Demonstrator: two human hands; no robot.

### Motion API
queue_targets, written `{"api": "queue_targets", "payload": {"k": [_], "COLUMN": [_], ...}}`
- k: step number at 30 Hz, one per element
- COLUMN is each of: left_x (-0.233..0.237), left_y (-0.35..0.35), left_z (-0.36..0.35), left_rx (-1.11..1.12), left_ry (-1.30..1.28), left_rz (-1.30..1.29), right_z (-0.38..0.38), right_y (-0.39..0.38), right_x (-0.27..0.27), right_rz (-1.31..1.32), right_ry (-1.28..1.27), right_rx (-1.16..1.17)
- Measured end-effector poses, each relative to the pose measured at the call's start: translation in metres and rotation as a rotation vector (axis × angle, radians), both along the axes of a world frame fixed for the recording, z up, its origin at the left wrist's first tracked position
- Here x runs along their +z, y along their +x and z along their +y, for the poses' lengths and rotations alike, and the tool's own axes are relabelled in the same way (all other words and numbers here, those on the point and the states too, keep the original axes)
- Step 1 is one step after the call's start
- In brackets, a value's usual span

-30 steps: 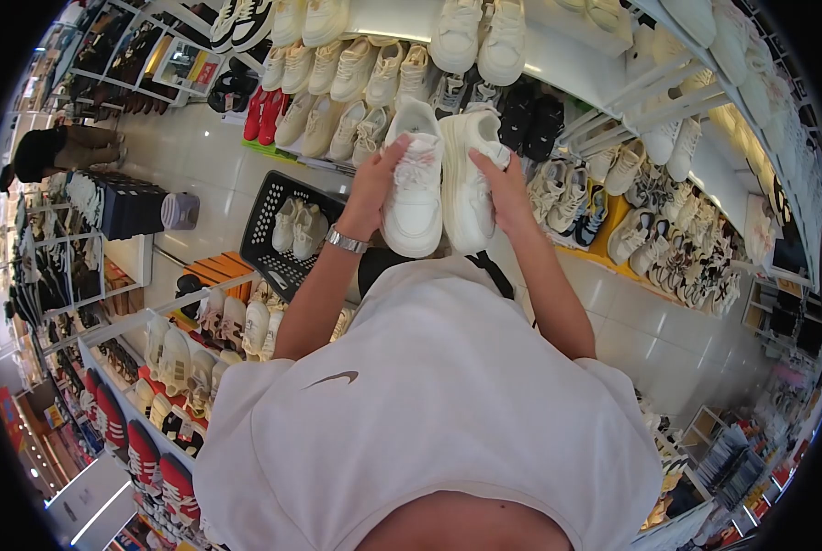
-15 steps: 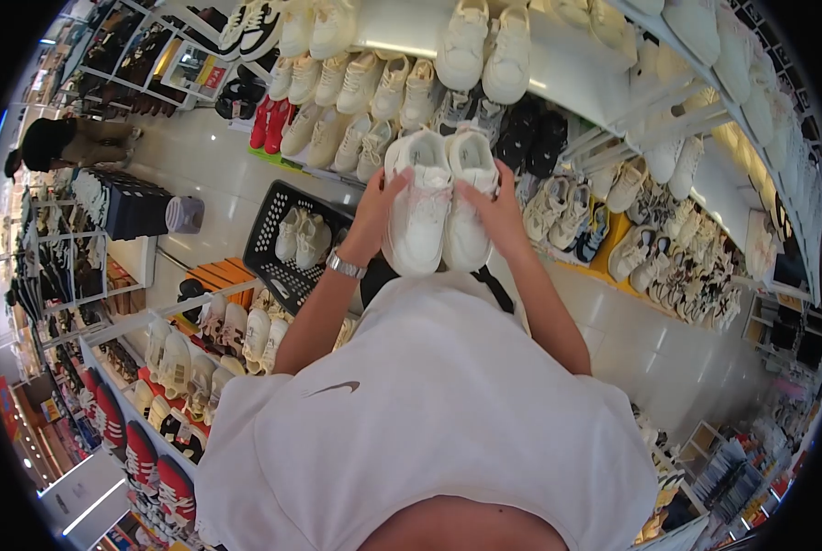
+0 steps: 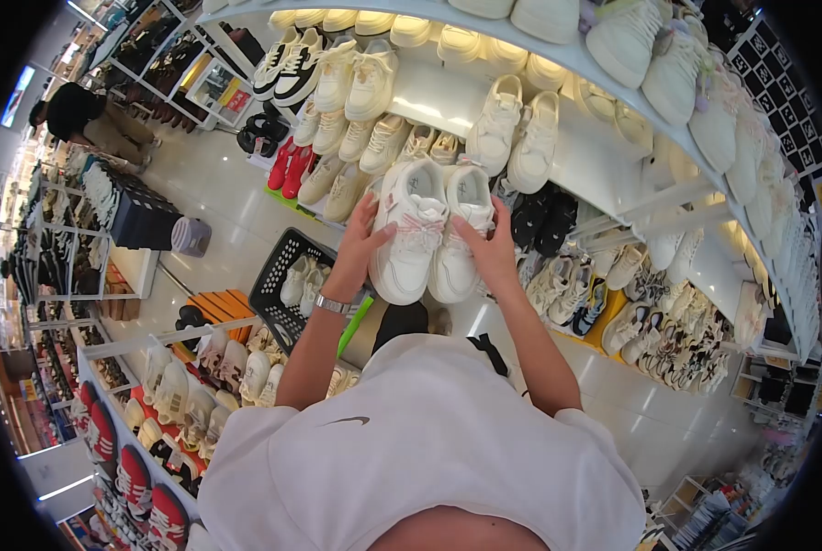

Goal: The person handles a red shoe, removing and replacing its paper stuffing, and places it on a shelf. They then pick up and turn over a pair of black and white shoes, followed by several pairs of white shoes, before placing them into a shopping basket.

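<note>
Between my two hands is a pair of white sneakers with pale pink laces, held side by side with the toes toward me. My left hand (image 3: 360, 252) grips the outer side of the left sneaker (image 3: 409, 241), thumb on its upper. On the other side, my right hand (image 3: 490, 246) is closed round the right sneaker (image 3: 460, 248), its thumb near the laces. The fingers beneath both shoes are partly hidden. Just beyond the pair, more white sneakers (image 3: 495, 124) stand on a white shelf (image 3: 434, 92).
Left of my hands, a black perforated basket (image 3: 278, 266) on the floor holds another pair of light sneakers (image 3: 301, 280). Shoe racks flank both sides, with red shoes (image 3: 134, 482) at lower left. A person (image 3: 99, 124) bends at upper left near a dark crate (image 3: 143, 213).
The view has tilted up, showing more of the upper shelf. My hands still hold the pair, now slightly lower in view, and the left sneaker sits a little more tilted.
</note>
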State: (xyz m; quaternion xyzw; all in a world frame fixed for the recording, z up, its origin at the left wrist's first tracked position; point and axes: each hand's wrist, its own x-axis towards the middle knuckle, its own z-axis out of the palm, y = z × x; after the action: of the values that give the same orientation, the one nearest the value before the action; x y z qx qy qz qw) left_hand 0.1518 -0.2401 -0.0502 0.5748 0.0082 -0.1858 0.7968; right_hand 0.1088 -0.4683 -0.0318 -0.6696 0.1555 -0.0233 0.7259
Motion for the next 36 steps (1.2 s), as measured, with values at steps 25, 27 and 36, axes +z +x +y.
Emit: {"api": "queue_targets", "payload": {"k": [25, 27, 36], "left_x": [-0.089, -0.09, -0.094], "left_y": [0.269, 0.269, 0.283], "left_z": [-0.024, -0.025, -0.035], "left_rx": [0.055, 0.068, 0.087], "left_ry": [-0.521, -0.483, -0.553], "left_rz": [0.436, 0.421, 0.406], "right_z": [0.021, 0.021, 0.01], "right_y": [0.276, 0.275, 0.292], "right_x": [-0.012, -0.018, -0.047], "right_rz": [0.245, 0.21, 0.169], "right_ry": [-0.537, -0.539, -0.553], "right_rx": [-0.214, -0.25, -0.335]}}
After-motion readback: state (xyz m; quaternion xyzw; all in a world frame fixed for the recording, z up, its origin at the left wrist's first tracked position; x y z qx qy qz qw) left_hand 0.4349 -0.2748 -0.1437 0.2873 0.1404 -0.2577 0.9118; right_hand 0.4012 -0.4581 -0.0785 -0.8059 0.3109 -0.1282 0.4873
